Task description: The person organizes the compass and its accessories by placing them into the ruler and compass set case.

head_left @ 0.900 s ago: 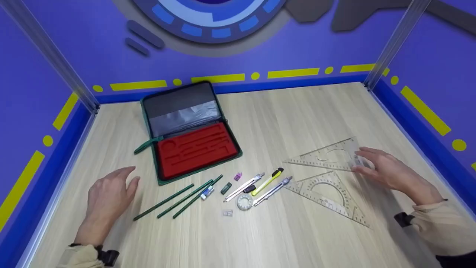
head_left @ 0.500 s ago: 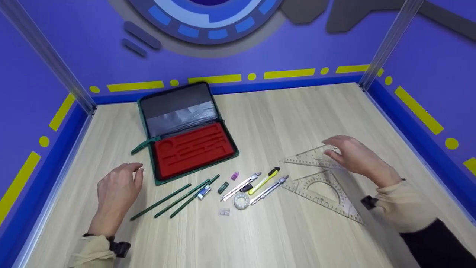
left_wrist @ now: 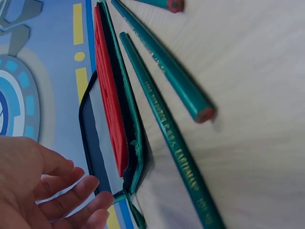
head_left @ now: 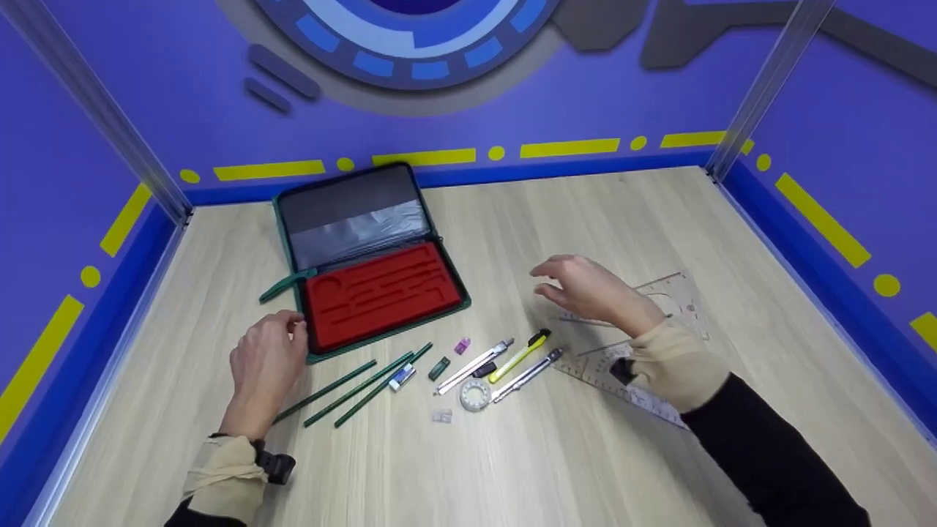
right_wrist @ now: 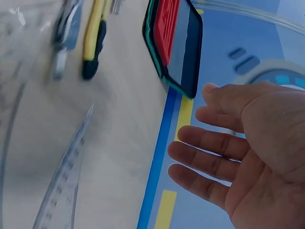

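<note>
Firstly, blue-violet panels [head_left: 585, 95] enclose the surface [head_left: 498, 476] along its far, left and right edges. Towards the far edge, left of centre, sits a green-edged case [head_left: 371, 252], lid folded back; its red insert [head_left: 384, 293] shows moulded recesses. A strap [head_left: 287, 284] juts from its left side.

Nearer the right edge lie two clear set squares, one further back [head_left: 688, 304] and one nearer [head_left: 594, 372]. The right sleeve [head_left: 677, 366] passes over them and obstructs the view of both.

Right hand [head_left: 585, 285]: raised between case and set squares, fingers apart, grip released. Left hand [head_left: 267, 351]: at the case's near left corner, fingers loosely bent, grip likewise released; contact with the case cannot be determined.

Three green pencils [head_left: 359, 389] lie slanted nearside of the case, the leftmost partly hidden behind the left hand. To their right, two silver drawing instruments [head_left: 474, 367] flank a yellow cutter [head_left: 516, 360]. A round pale disc [head_left: 475, 394] sits by their near ends.

Smallest items: a blue-and-white eraser [head_left: 402, 378] just beside the rightmost pencil, a dark green block [head_left: 439, 368], a black block [head_left: 484, 370], a clear piece [head_left: 441, 416] and a pink piece [head_left: 462, 345].
</note>
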Available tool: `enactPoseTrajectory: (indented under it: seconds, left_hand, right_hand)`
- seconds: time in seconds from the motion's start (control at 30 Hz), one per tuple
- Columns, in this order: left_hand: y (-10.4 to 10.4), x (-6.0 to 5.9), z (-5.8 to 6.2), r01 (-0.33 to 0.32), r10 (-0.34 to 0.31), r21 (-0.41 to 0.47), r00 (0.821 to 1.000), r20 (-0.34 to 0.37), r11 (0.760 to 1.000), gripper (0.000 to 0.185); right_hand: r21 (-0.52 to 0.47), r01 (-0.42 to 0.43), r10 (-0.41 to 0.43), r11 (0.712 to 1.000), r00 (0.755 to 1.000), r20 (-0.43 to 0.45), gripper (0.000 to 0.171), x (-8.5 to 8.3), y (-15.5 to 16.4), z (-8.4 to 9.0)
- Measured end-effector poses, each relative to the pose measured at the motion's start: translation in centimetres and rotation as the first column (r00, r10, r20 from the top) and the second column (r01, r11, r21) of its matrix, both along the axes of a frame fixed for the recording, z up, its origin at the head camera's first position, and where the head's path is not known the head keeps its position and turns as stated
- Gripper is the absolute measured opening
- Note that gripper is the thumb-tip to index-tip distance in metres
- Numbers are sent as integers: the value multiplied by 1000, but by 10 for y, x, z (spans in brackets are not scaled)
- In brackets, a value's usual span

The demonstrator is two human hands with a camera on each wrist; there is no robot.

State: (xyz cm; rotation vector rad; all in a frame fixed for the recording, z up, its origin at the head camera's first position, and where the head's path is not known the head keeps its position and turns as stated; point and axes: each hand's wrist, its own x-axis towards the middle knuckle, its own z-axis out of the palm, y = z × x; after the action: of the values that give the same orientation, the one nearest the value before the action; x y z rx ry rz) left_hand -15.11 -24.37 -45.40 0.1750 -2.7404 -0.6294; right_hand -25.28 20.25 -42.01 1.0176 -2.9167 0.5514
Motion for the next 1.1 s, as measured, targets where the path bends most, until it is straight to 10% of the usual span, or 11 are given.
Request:
enactPoseTrajectory:
  seconds: [0.57,0.77,1.1]
  left_hand:
    - [-1,-11,-3,-80,49,175,983,176,981,32]
    - [-2,-18,-1,-87,33,217,970,242,972,35]
    - [-2,-27,-6,-106,7,261,935,356,959,35]
  right_hand:
    - [-80,-66,70,995,996,60,22,-27,-85,-11]
    - [-117,102,-90,988,990,107,17,-31,-109,-21]
    - [-118,391,-347,913,896,278,14,-35,-135,-35]
